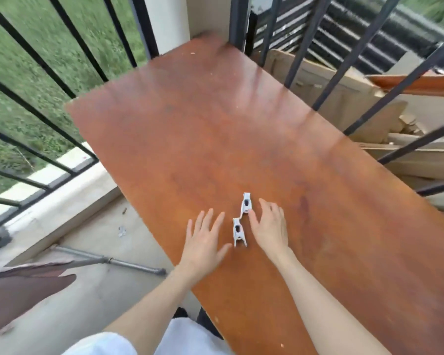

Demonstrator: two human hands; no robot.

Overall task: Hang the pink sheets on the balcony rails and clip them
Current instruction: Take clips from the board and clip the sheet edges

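Two white clothes clips lie on a reddish-brown wooden table. The farther clip and the nearer clip lie almost end to end. My left hand hovers flat, fingers spread, just left of the nearer clip. My right hand is on the right side, fingers apart, thumb tip touching or nearly touching the farther clip's lower end. Neither hand holds anything. A dull pink-brown cloth shows at the lower left edge. The black balcony rails run along the left.
More black railing bars stand to the right, with cardboard pieces piled behind them. A grey metal pipe lies on the concrete floor left of the table. A white pillar stands at the far corner. Grass lies beyond the rails.
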